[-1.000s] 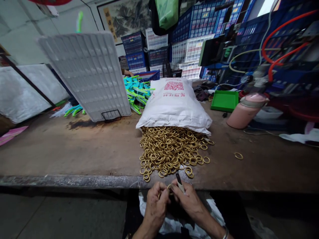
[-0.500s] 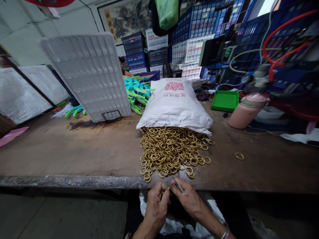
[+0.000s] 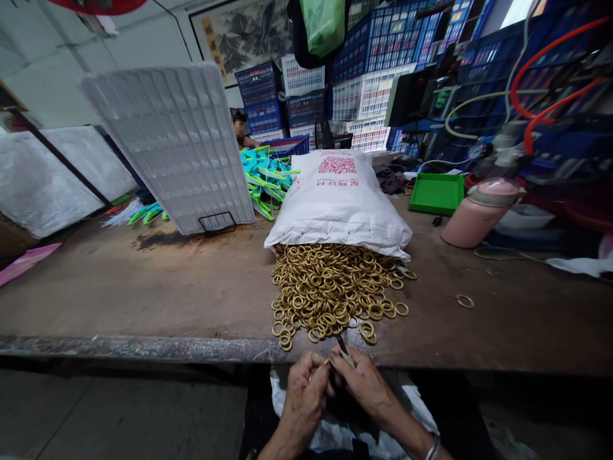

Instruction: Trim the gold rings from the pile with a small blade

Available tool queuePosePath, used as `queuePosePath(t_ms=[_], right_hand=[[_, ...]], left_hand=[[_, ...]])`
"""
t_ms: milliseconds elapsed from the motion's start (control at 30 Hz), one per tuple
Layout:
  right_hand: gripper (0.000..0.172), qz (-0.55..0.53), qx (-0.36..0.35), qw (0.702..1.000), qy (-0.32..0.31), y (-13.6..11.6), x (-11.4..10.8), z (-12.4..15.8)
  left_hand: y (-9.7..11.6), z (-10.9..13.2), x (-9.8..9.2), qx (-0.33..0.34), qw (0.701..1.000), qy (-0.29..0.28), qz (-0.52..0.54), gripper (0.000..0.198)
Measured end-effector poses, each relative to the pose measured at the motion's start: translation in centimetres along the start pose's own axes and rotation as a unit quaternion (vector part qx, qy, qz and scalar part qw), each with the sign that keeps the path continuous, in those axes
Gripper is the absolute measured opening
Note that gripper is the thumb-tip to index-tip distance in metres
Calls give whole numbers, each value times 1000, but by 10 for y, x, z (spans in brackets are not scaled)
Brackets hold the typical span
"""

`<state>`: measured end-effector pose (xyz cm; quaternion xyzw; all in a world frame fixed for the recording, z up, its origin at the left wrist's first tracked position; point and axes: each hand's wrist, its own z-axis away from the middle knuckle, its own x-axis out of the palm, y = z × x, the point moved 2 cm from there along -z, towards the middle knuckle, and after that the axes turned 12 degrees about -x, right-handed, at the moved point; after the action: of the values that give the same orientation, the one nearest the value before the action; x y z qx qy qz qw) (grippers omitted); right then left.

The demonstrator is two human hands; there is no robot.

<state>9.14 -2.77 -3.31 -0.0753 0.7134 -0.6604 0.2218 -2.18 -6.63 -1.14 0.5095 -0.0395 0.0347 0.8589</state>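
Note:
My left hand [image 3: 304, 391] is closed in a pinch around a gold ring [image 3: 327, 361], of which only a small part shows between the fingers. My right hand [image 3: 364, 383] grips a slim metal tool, like a small knife [image 3: 345, 353], its dark end pointing up and away. The fingertips of both hands meet at the ring, just below the table's front edge. Beyond them lies a heap of gold rings [image 3: 330, 287], spilling from the mouth of a white woven sack [image 3: 342, 198] with red print. White sheeting [image 3: 335, 437] lies under my hands.
A single ring [image 3: 464, 301] sits apart on the wooden table [image 3: 191, 287]. To the right are a pink bottle [image 3: 479, 214] and a green tray [image 3: 437, 193]. On the left stands a tall white ribbed panel [image 3: 167, 140], with blue-green hangers [image 3: 265, 176] behind it and a person beyond.
My right hand has drawn in against the left hand's fingertips, and its tool has turned steeper. The view has shifted slightly, and more of the person behind shows.

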Motion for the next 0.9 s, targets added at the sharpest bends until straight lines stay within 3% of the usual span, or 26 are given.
queuePosePath(t_ms=[367,700,900], right_hand=[[28,81,-33,996,-16,0,2,-2],[20,20,-12,997,-75,-7,5,0],[14,82,-31,994,-70,-4,8,-4]], left_hand=[[-6,-3,-7,91,989,48,-110,27],[-9,-4,-11,70,992,43,-98,29],[-11,-7,-16,72,989,72,-109,29]])
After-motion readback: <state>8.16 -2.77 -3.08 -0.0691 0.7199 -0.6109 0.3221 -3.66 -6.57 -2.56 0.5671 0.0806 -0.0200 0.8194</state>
